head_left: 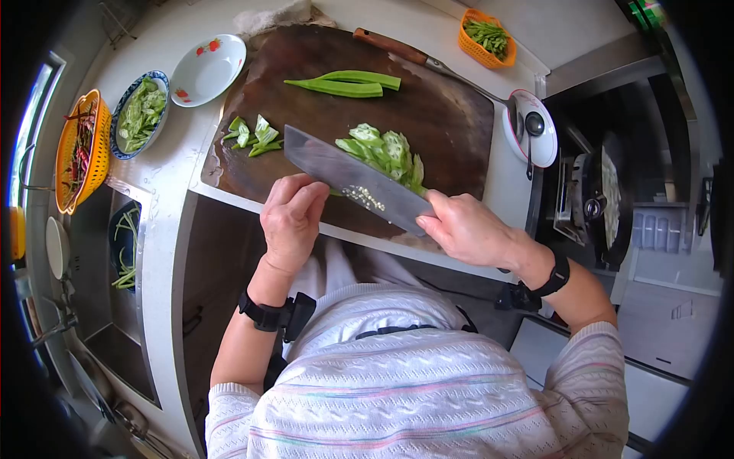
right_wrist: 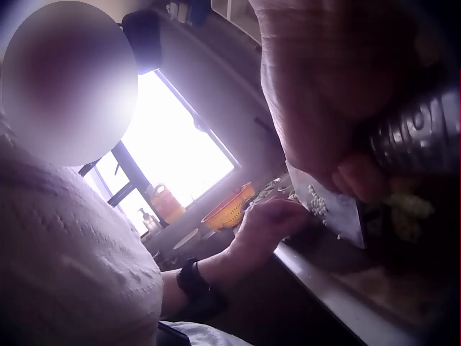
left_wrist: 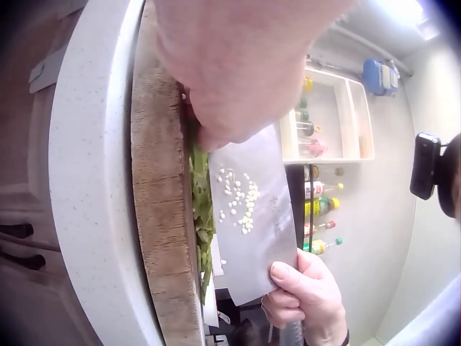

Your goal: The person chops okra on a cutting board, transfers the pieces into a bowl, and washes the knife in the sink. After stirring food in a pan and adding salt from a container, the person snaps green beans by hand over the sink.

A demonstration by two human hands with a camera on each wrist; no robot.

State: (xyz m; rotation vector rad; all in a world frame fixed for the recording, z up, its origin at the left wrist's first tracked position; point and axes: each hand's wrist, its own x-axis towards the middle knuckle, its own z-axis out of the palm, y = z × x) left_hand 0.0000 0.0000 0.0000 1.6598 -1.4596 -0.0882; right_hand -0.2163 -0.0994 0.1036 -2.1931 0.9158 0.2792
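Note:
My right hand (head_left: 474, 229) grips a broad cleaver (head_left: 329, 157) with a ridged metal handle (right_wrist: 421, 133), its blade slanting over the wooden cutting board (head_left: 451, 107). Small pale okra seeds (left_wrist: 245, 202) cling to the blade's face. At the board's near edge my left hand (head_left: 290, 214) has bent fingers and pinches a green piece of okra (left_wrist: 199, 162), mostly hidden by the fingers, right beside the blade. Behind the blade lies a heap of sliced okra (head_left: 390, 153). Two long okra pods (head_left: 344, 84) lie farther back, and several cut-off okra ends (head_left: 256, 138) sit to the left.
On the left stand a white bowl (head_left: 210, 73), a blue-rimmed bowl (head_left: 125, 151) of sliced greens and an orange basket (head_left: 94, 164) of dried chillies, near the sink. A spatula (head_left: 397, 50) crosses the board's back right corner. Another orange basket (head_left: 468, 46) holds green pods.

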